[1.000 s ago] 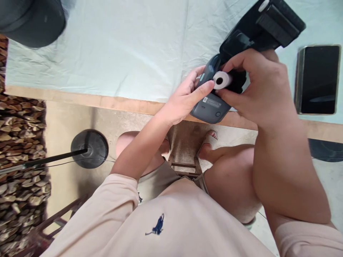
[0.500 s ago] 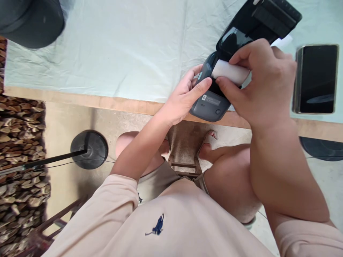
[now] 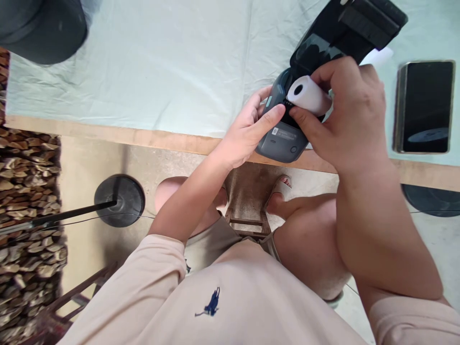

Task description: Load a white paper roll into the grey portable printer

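A dark grey portable label printer (image 3: pixel 282 146) is at the table's front edge, its black lid (image 3: pixel 345 36) swung up and back. My left hand (image 3: pixel 247 127) grips the printer's left side, thumb on the near rim of its paper bay. Between the thumb and fingers of my right hand (image 3: pixel 354 112) is a white paper roll (image 3: pixel 308 96). The roll is tilted over the bay, its left end raised so the dark core hole shows. Part of its right end is hidden by my fingers.
A smartphone (image 3: pixel 427 108) lies on the pale cloth (image 3: pixel 161 62) to the right. A black container (image 3: pixel 43 31) stands at the far left. Below the wooden table edge (image 3: pixel 143 137) are a round stand base (image 3: pixel 120 200) and stacked firewood (image 3: pixel 28 191).
The roll's left end has come up and turned towards me, showing its core hole. My right hand has shifted slightly with it; my left hand stays in place.
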`<state>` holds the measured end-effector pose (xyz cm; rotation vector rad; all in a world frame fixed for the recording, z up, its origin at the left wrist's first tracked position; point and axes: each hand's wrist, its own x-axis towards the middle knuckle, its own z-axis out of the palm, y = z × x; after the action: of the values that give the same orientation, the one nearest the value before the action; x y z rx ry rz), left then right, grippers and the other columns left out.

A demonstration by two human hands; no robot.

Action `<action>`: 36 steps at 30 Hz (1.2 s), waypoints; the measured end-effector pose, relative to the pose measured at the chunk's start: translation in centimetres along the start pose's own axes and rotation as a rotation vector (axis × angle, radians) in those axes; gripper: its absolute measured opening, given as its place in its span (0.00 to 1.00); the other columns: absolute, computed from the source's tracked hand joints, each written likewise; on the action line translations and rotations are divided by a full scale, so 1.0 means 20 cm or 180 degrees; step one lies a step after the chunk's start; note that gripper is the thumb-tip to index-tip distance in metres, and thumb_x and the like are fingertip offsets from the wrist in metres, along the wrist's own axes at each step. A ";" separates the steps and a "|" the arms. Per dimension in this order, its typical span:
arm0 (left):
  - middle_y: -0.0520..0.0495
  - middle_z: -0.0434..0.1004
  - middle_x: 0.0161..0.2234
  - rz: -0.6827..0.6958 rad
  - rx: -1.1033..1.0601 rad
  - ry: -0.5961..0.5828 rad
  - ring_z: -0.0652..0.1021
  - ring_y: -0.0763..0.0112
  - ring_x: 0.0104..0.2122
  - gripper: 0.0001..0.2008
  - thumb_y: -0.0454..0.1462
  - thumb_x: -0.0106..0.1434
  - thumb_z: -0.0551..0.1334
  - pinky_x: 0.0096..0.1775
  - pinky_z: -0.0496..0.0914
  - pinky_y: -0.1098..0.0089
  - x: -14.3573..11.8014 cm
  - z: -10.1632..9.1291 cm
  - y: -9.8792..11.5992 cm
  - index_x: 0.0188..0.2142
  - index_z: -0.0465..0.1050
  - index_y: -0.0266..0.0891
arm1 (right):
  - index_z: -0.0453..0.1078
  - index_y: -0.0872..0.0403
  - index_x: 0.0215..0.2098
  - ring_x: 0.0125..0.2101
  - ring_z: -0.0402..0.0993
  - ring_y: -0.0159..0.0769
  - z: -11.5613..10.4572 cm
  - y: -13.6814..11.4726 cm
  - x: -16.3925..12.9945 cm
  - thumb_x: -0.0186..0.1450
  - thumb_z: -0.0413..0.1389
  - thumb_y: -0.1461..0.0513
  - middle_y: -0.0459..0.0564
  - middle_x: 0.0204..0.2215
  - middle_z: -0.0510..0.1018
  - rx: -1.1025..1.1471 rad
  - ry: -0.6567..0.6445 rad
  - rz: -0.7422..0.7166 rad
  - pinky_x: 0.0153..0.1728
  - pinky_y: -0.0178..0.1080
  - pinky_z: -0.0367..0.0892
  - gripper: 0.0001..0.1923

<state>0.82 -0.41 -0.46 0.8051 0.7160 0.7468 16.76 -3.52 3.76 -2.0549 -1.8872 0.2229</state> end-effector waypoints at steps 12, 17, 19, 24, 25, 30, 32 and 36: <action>0.54 0.76 0.40 -0.0108 0.0090 0.0045 0.74 0.62 0.60 0.17 0.38 0.68 0.58 0.57 0.73 0.60 0.00 0.01 0.01 0.56 0.67 0.44 | 0.77 0.46 0.39 0.47 0.73 0.48 0.03 0.03 0.00 0.53 0.65 0.52 0.47 0.42 0.79 -0.0241 0.0224 0.0008 0.47 0.53 0.68 0.16; 0.54 0.76 0.40 0.0082 0.0381 -0.0076 0.77 0.65 0.57 0.17 0.40 0.70 0.56 0.55 0.75 0.64 0.00 -0.01 -0.01 0.57 0.64 0.45 | 0.78 0.47 0.37 0.47 0.73 0.47 0.04 0.05 0.01 0.56 0.64 0.52 0.47 0.37 0.80 -0.0095 0.0229 -0.0112 0.49 0.54 0.67 0.13; 0.54 0.76 0.40 0.0137 0.0409 -0.0080 0.77 0.66 0.56 0.17 0.40 0.70 0.55 0.55 0.75 0.64 0.01 -0.01 -0.01 0.58 0.63 0.45 | 0.78 0.46 0.35 0.44 0.74 0.44 0.04 0.05 0.00 0.59 0.61 0.53 0.45 0.33 0.80 0.0045 0.0520 -0.0253 0.48 0.53 0.69 0.09; 0.53 0.71 0.33 0.0262 0.0011 -0.0010 0.78 0.63 0.55 0.14 0.38 0.72 0.52 0.58 0.73 0.60 0.02 -0.01 0.00 0.54 0.63 0.35 | 0.78 0.46 0.31 0.43 0.74 0.41 0.03 0.03 -0.02 0.66 0.49 0.48 0.46 0.27 0.77 0.0117 0.0981 -0.0520 0.49 0.52 0.69 0.19; 0.53 0.71 0.32 0.0274 -0.0057 -0.0011 0.78 0.63 0.55 0.14 0.38 0.72 0.52 0.58 0.73 0.59 0.02 0.00 0.00 0.54 0.63 0.34 | 0.77 0.47 0.32 0.43 0.74 0.40 0.03 0.03 -0.02 0.66 0.50 0.48 0.46 0.27 0.77 0.0123 0.1012 -0.0566 0.49 0.51 0.70 0.18; 0.54 0.74 0.36 0.0290 0.0011 0.0057 0.77 0.66 0.56 0.14 0.35 0.71 0.53 0.57 0.74 0.64 -0.01 0.02 0.01 0.55 0.64 0.39 | 0.74 0.49 0.43 0.42 0.74 0.38 0.02 0.02 0.00 0.57 0.62 0.56 0.44 0.40 0.78 -0.0038 0.0716 -0.0370 0.47 0.46 0.71 0.16; 0.55 0.75 0.37 0.0201 0.0023 0.0057 0.77 0.66 0.56 0.15 0.34 0.69 0.55 0.55 0.74 0.67 -0.02 0.03 0.01 0.55 0.66 0.43 | 0.74 0.48 0.44 0.41 0.74 0.39 0.02 0.02 0.01 0.55 0.63 0.57 0.44 0.42 0.79 -0.0123 0.0536 -0.0100 0.44 0.46 0.71 0.18; 0.55 0.76 0.38 0.0070 -0.0128 0.0141 0.78 0.67 0.56 0.16 0.33 0.68 0.56 0.52 0.76 0.69 -0.03 0.04 0.01 0.54 0.69 0.45 | 0.76 0.48 0.38 0.37 0.74 0.38 0.02 0.01 0.01 0.58 0.58 0.59 0.44 0.35 0.80 -0.0210 0.0640 -0.0070 0.37 0.43 0.68 0.09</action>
<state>1.09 -1.13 0.27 0.7631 0.7306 0.7986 16.90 -3.21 3.23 -2.0138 -1.8155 -0.0510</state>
